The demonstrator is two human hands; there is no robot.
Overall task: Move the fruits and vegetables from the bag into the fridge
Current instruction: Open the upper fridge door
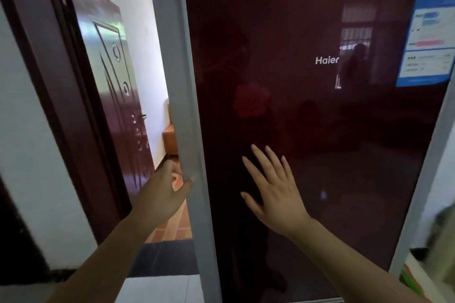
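Fridge door, tall dark-red glossy glass panel w/ grey frame [307, 118], fills most of the view, right in front of the person. It stands upright, long axis vertical, glass face twd the camera, free edge on the person's left, so hinge prob. on the right. Left of it: dark-brown panelled metal room door [110, 69], open.

L hand [165, 192] grips the fridge door's grey left edge, fingers hooked behind, thumb on front. R hand [275, 194] lies flat on the glass, fingers spread wide, holding nothing. Blue-white paper label [428, 39] sits top right, white Haier logo [327, 60] mid-panel.

Step, my read: working the door, opening or shutting, can't tell which. No bag or produce clearly seen. If opening, next: pull left edge outward, R hand off the glass, then fetch produce.
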